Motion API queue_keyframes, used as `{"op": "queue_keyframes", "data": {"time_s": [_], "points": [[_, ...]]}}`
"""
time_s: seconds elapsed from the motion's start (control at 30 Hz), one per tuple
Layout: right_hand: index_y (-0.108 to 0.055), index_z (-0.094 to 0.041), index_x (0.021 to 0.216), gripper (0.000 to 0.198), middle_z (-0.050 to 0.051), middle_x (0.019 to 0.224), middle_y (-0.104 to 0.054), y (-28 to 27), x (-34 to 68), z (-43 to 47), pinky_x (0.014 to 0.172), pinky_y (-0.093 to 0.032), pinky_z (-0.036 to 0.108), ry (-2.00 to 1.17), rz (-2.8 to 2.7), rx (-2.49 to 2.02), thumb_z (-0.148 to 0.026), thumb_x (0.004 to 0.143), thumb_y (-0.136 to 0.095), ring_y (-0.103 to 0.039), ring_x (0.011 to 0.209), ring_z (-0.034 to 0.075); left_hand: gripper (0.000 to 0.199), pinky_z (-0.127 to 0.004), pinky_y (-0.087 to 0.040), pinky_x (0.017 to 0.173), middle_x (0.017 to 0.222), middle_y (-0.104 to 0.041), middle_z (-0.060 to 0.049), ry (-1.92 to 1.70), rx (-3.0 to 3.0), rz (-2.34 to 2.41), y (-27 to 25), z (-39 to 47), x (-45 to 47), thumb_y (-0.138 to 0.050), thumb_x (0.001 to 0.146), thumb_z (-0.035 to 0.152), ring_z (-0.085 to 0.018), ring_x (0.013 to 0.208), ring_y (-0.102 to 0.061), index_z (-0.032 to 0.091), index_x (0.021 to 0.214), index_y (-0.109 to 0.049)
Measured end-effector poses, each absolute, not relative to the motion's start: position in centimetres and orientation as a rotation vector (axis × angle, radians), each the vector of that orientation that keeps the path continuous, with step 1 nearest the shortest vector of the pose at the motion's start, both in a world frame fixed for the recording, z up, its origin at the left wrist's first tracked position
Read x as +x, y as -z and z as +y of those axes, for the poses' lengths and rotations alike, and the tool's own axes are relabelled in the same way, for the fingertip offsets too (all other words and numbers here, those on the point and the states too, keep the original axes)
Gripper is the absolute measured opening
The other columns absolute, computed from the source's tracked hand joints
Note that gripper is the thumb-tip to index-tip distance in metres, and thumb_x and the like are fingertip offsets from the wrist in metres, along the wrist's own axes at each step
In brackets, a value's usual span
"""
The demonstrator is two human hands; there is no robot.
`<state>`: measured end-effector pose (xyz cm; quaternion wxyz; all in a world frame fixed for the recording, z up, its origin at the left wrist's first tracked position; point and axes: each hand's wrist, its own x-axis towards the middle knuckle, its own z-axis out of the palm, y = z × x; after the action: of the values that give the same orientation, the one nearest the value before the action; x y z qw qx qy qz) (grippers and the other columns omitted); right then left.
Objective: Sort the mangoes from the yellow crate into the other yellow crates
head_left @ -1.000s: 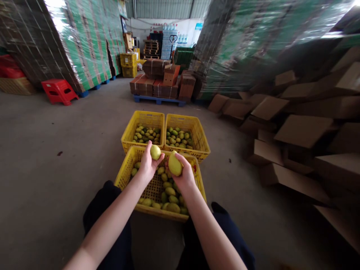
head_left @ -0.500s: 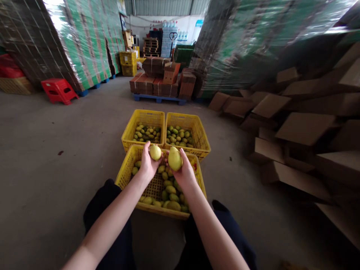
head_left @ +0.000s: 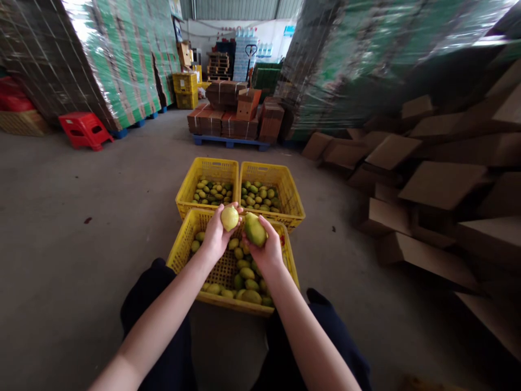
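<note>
My left hand [head_left: 217,234] is closed round a pale yellow lemon [head_left: 229,218]. In my right hand [head_left: 268,247] is a larger, greener lemon [head_left: 255,230], gripped between thumb and fingers. Both hands are above the near yellow crate [head_left: 179,247], side by side with the fruits a little apart. Several yellow-green lemons [head_left: 247,273] lie in that crate, mostly along its right and front sides, and the holed floor shows in the middle. My hands and forearms hide part of its contents.
Behind the near crate stand a left yellow crate [head_left: 185,187] and a right yellow crate [head_left: 293,193], each holding several lemons. Cardboard boxes [head_left: 443,184] are heaped on the right. A red stool [head_left: 85,130] and a blue pallet of flattened cartons [head_left: 230,142] stand farther off.
The lemon in my left hand has turned and shifted slightly right and up. The one in my right hand has rolled over, now showing a greener side. Both stay held.
</note>
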<state>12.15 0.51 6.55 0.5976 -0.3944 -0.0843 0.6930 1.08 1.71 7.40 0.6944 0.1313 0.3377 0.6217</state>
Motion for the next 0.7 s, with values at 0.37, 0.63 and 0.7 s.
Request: {"op": "queue_keyframes", "data": {"time_s": [0.37,0.63,0.7], "points": [[-0.065,-0.016,0.078,0.022,0.002,0.060,-0.071,-6.0,12.1,0.7,0.040,-0.052,0.023,-1.593,-0.195,-0.915,-0.032,0.087,-0.054,-0.062,0.044,0.014,0.010,-0.017,-0.051,0.056,0.064,-0.063,-0.003,-1.343,0.113,0.751,-7.6,1.8,1.0,-0.063,0.081,0.017,-0.009,0.057,-0.060,0.012,0.074,-0.060],[-0.065,-0.013,0.077,0.023,0.007,0.067,-0.072,-7.1,12.3,0.1,0.047,-0.057,0.025,-1.654,-0.253,-0.813,-0.028,0.085,-0.050,-0.064,0.047,0.014,0.028,-0.019,-0.044,0.042,0.067,-0.067,-0.006,-1.264,0.244,0.775,-7.4,1.5,0.3,-0.044,0.091,0.033,-0.009,0.041,-0.053,0.013,0.093,-0.064],[-0.065,-0.012,0.078,0.024,0.010,0.068,-0.073,-7.1,12.6,0.1,0.051,-0.059,0.028,-1.691,-0.234,-0.778,-0.028,0.084,-0.049,-0.066,0.051,0.017,0.030,-0.019,-0.041,0.039,0.060,-0.063,-0.004,-1.269,0.203,0.769,-7.4,1.6,0.3,-0.043,0.091,0.036,-0.009,0.038,-0.048,0.013,0.087,-0.062]]}}
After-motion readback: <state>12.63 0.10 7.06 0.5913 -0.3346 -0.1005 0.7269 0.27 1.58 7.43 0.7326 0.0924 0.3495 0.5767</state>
